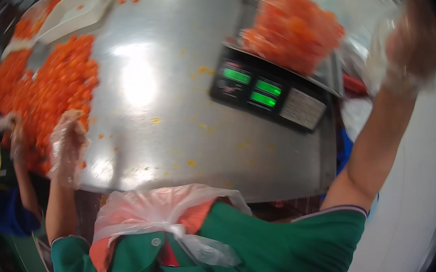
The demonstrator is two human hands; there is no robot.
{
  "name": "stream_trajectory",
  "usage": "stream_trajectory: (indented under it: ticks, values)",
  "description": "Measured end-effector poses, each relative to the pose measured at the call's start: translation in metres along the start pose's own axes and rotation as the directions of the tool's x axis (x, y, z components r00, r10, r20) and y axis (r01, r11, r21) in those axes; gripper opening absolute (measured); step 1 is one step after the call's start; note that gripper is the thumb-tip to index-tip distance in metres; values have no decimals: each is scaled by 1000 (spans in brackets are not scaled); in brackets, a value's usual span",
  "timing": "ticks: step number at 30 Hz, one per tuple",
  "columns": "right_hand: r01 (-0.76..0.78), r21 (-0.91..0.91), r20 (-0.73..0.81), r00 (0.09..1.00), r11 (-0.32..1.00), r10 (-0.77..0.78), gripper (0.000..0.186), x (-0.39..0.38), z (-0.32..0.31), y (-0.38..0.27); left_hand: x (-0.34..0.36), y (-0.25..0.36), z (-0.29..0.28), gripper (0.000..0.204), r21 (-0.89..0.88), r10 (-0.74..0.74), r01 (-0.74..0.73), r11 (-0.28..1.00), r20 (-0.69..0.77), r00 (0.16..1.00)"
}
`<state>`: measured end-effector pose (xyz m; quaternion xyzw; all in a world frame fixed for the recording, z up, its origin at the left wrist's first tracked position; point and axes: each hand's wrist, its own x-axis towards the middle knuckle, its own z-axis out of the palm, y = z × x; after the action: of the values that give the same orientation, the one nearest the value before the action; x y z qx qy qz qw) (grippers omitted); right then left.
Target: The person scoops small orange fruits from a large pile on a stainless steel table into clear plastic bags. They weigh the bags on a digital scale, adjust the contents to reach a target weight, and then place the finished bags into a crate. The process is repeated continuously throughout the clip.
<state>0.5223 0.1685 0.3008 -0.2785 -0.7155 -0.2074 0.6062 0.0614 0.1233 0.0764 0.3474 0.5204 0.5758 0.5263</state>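
My left hand, in a loose clear plastic glove, rests on the near left edge of the steel table. Its fingers touch the rim of a big heap of orange diced pieces. My right hand, also gloved and blurred, is raised at the far right, just right of the scale. A clear bag full of orange pieces sits on the pan of a black electronic scale with green lit displays. Whether my right hand holds anything is not clear.
A white tray lies at the table's far left among more orange pieces. Another person's gloved hand with a blue sleeve works at the heap on the left. Crumpled clear plastic hangs at my chest. Stray orange bits dot the table.
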Motion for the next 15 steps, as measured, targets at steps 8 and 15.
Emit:
stream_trajectory:
  ticks: [8,15]
  values:
    - [-172,332,518,855,927,-27,25,-95,133,-67,-70,-45,-50,31,-398,-408,296,868,-233,882]
    - [-459,243,811,579,854,80,41,-234,299,-87,-67,-70,-55,51,-614,-483,272,741,-206,851]
